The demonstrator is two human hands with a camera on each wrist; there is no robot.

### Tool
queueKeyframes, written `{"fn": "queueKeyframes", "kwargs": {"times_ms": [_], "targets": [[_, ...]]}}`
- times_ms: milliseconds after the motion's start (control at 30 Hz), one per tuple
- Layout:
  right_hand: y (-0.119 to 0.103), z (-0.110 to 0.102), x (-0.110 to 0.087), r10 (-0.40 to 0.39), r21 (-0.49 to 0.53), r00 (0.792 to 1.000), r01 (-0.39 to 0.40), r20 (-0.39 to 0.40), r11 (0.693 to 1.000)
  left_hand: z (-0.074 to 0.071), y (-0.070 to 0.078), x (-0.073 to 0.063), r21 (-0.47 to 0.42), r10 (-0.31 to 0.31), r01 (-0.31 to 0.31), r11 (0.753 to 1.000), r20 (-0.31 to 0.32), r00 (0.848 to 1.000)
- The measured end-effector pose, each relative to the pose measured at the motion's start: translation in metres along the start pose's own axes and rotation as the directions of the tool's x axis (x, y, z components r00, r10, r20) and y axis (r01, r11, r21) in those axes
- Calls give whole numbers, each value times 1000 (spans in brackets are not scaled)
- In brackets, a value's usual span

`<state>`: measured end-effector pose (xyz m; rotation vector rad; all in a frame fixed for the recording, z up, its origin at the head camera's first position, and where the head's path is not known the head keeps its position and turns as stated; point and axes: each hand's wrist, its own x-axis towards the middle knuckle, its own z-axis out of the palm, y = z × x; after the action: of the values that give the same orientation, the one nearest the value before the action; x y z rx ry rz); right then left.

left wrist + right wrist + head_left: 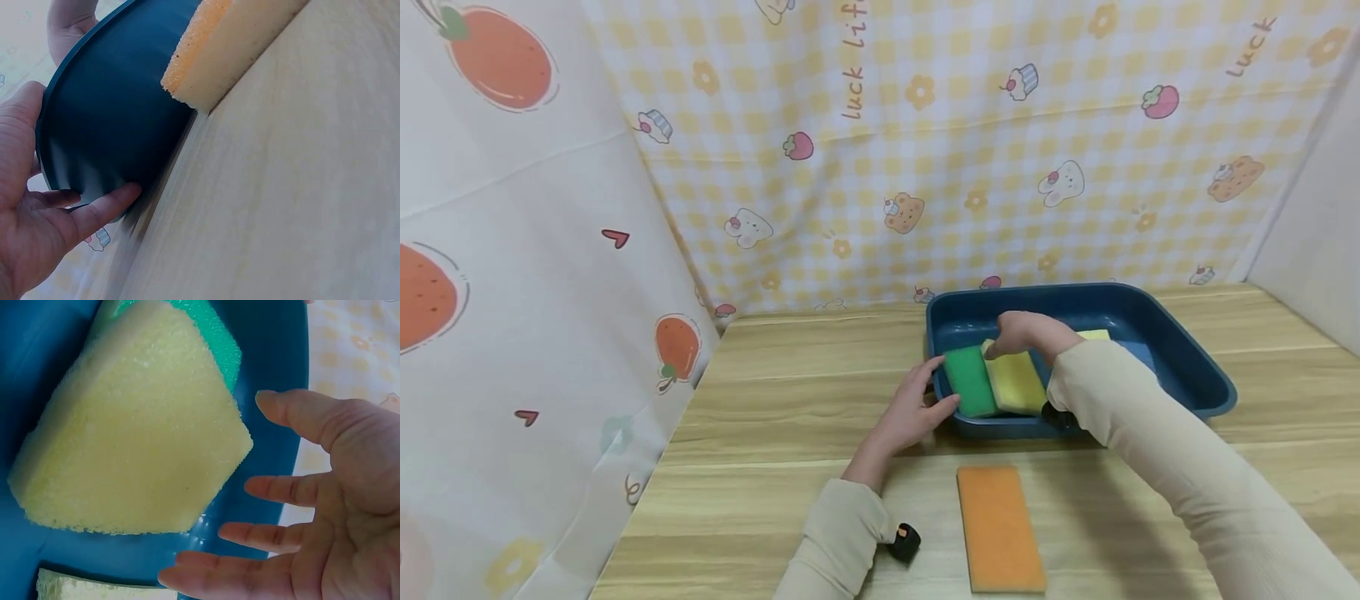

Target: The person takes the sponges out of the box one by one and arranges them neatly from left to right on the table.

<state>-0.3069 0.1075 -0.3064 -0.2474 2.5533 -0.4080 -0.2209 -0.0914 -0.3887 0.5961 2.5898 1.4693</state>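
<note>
A dark blue tray point(1172, 329) stands on the table with sponges in it. On its left side a green sponge point(968, 382) leans beside a yellow sponge point(1018, 383). My left hand point(913, 408) holds the tray's left rim; thumb and index finger reach over it, while lower fingers point(106, 209) lie against the outer wall. Over the tray, my right hand point(1026, 329) hovers at the yellow sponge's far edge. The right wrist view shows its fingers spread apart, just clear of the yellow sponge point(144, 431), which overlaps the green sponge point(219, 347).
An orange sponge point(1000, 529) with a pale underside lies on the table point(760, 450) in front of the tray. Farther right inside the tray are a pale yellow sponge point(1093, 334) and a blue piece point(1137, 353). A patterned curtain point(850, 208) hangs behind.
</note>
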Motion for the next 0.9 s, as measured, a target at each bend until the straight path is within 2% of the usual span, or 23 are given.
{"fn": "queueKeyframes", "kwargs": {"times_ms": [133, 333, 533, 767, 900], "targets": [[-1, 1, 4, -30, -80, 999, 32, 28, 996, 0, 2, -2, 3, -4, 4, 1000, 4, 1000], [2, 1, 6, 2, -13, 994, 0, 105, 1000, 0, 1, -2, 4, -3, 3, 1000, -1, 1000], [2, 2, 5, -7, 46, 991, 0, 137, 999, -2, 5, -3, 9, -5, 4, 1000, 4, 1000], [0, 2, 7, -12, 40, 991, 7, 137, 999, -1, 4, -3, 15, 8, -8, 1000, -3, 1000], [-1, 0, 7, -12, 29, 994, 9, 108, 1000, -2, 3, -4, 5, 12, -12, 1000, -6, 1000]]}}
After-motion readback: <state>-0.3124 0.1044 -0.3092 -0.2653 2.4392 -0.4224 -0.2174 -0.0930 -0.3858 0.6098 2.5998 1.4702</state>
